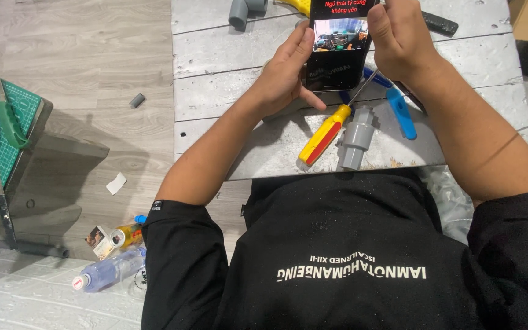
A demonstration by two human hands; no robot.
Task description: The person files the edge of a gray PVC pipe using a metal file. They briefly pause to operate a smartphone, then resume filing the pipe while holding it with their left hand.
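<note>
Phone [339, 49], black with a lit screen, is held upright above the grey plank table [227, 91], at the far middle of the view. The left hand [285, 76] cups its left edge, fingers curled behind and thumb stretched along the lower corner. The right hand [398, 36] wraps the right edge, fingers pressed together around it. Just below, on the table, lie a yellow-and-red screwdriver [325, 134], a grey pipe fitting [355, 137] beside it, and a blue tool [401, 113] to the right. On the floor at near left lie a plastic bottle [108, 272] and a small can [123, 235].
</note>
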